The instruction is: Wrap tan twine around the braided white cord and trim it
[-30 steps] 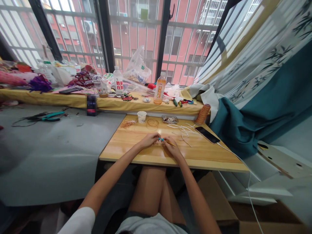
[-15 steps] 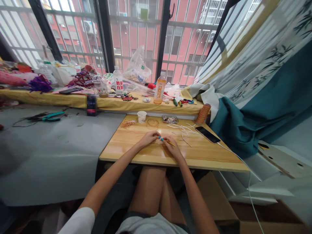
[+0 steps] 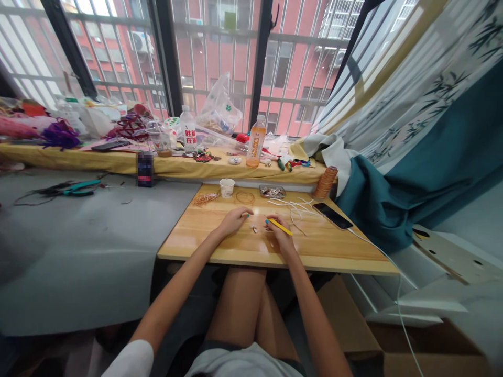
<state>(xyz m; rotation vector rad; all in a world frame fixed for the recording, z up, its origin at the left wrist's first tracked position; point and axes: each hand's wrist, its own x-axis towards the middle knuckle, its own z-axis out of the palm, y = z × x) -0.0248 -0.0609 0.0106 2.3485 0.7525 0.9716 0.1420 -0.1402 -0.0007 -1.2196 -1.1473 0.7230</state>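
Note:
My right hand (image 3: 280, 230) is closed around a slim yellow tool (image 3: 280, 226), which lies slantwise across the fingers; its exact kind cannot be made out. My left hand (image 3: 234, 221) hovers over the wooden table (image 3: 220, 246) with its fingers loosely stretched and nothing visible in them. Between the hands, a small whitish and brown piece (image 3: 254, 229) lies on the wood, too small to name. Beyond the hands are a white paper cup (image 3: 227, 188), a coil of tan cord (image 3: 244, 197), a bundle of thin cords (image 3: 206, 199) and a clear box of small pieces (image 3: 272, 192).
White cords (image 3: 295, 208) and a phone (image 3: 332, 216) with a cable lie to the right, near a cone of brown thread (image 3: 325, 182). An orange drink bottle (image 3: 255, 142) stands on the cluttered sill. Teal-handled pliers (image 3: 82, 187) rest on the grey table at left.
My hands have moved apart from being together. The small piece now lies on the table between them, and the yellow tool has turned so more of its side shows.

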